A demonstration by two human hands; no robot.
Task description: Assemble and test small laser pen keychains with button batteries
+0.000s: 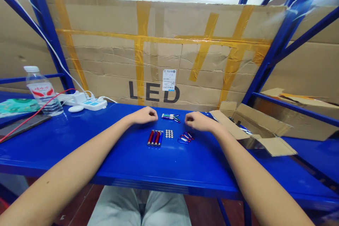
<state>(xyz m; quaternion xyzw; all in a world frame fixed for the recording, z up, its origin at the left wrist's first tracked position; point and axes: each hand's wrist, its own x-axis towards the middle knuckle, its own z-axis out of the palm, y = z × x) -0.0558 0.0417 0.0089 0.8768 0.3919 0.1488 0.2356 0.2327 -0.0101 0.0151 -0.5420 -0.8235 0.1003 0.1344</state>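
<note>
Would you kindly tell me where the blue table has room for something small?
Bare table lies between the bottle and left forearm, and from the tubes to the front edge. Crowded around the silver discs and clips, and at the power strip.

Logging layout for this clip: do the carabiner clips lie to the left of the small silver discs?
No, the carabiner clips lie to the right of the silver discs, near the right hand.
</note>
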